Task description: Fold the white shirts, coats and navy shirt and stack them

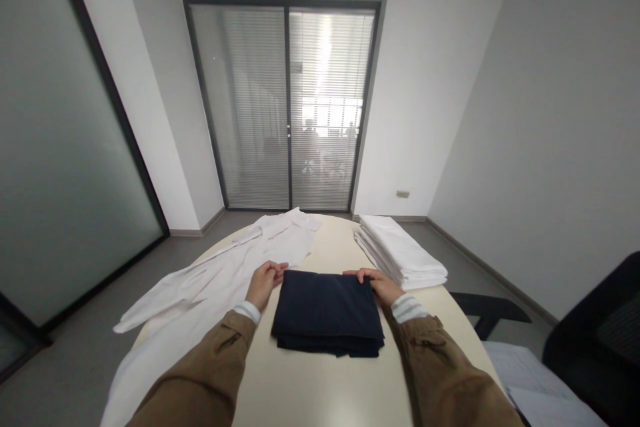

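A navy cloth [327,307], folded into a thick rectangle with several layers showing along its near edge, lies flat on the table in front of me. My left hand [266,285] pinches its far left corner, thumb and fingers together. At the far right corner, my right hand [379,285] grips the edge, with its fingers lying over the top; the thumb is mostly hidden. A white garment [215,287], apparently a long-sleeved shirt, is spread out loosely left of my left hand. Beyond my right hand sits a neat stack of folded white cloths [403,250].
The cream table [320,393] has a rounded far edge. On the right are a black office chair [600,340] and white sheets [537,377] low beside the table. Glass doors with blinds [287,107] stand ahead, and a frosted glass panel [60,147] is at left.
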{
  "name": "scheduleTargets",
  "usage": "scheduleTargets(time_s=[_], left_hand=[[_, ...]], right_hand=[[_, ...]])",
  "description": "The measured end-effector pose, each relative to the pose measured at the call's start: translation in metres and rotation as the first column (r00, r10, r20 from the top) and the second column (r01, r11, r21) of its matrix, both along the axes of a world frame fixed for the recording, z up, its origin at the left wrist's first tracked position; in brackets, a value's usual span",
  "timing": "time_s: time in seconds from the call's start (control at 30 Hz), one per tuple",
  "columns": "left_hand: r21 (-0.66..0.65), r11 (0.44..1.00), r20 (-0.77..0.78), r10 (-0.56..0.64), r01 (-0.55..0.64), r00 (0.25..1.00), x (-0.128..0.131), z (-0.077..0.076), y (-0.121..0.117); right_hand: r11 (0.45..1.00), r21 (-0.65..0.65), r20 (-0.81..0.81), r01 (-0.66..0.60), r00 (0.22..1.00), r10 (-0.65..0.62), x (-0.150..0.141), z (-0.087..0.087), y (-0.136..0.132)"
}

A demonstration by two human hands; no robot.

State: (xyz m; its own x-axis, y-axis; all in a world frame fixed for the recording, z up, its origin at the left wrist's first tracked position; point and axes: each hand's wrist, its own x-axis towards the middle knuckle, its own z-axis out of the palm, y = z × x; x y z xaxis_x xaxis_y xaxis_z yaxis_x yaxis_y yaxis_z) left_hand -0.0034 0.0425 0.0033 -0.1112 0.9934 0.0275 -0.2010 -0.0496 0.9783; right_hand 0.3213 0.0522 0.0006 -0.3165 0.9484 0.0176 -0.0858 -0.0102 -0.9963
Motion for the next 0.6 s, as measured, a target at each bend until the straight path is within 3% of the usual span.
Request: scheduleTargets(time_s=[0.1,0.17,0.23,0.33,0.43,0.6], left_hand=[[0.212,0.977,-0.231,0.023,0.027,0.973,0.009,0.022,-0.016],[0.336,0.922,-0.483,-0.008,0.193,0.876,0.019,0.034,-0.033],[0.3,0.882,-0.682,-0.067,0.363,0.728,0.03,0.037,-0.05],[0.148,0.858,-0.878,-0.116,0.492,0.465,0.038,0.029,-0.067],[0.061,0.86,-0.953,-0.101,0.507,0.285,0.038,0.017,-0.072],[-0.028,0.89,-0.97,-0.134,0.455,0.203,0.037,0.009,-0.071]], right_hand=[[0.997,0.056,0.024,-0.056,0.998,0.055,0.006,0.012,0.001],[0.981,0.185,0.14,-0.05,0.99,0.024,0.005,0.026,-0.002],[0.947,0.315,0.297,-0.067,0.954,-0.032,-0.005,0.044,-0.011],[0.86,0.467,0.509,-0.204,0.857,-0.073,-0.033,0.063,-0.032],[0.812,0.492,0.666,-0.314,0.736,-0.119,-0.061,0.057,-0.055],[0.865,0.411,0.824,-0.288,0.522,-0.218,-0.074,0.021,-0.069]])
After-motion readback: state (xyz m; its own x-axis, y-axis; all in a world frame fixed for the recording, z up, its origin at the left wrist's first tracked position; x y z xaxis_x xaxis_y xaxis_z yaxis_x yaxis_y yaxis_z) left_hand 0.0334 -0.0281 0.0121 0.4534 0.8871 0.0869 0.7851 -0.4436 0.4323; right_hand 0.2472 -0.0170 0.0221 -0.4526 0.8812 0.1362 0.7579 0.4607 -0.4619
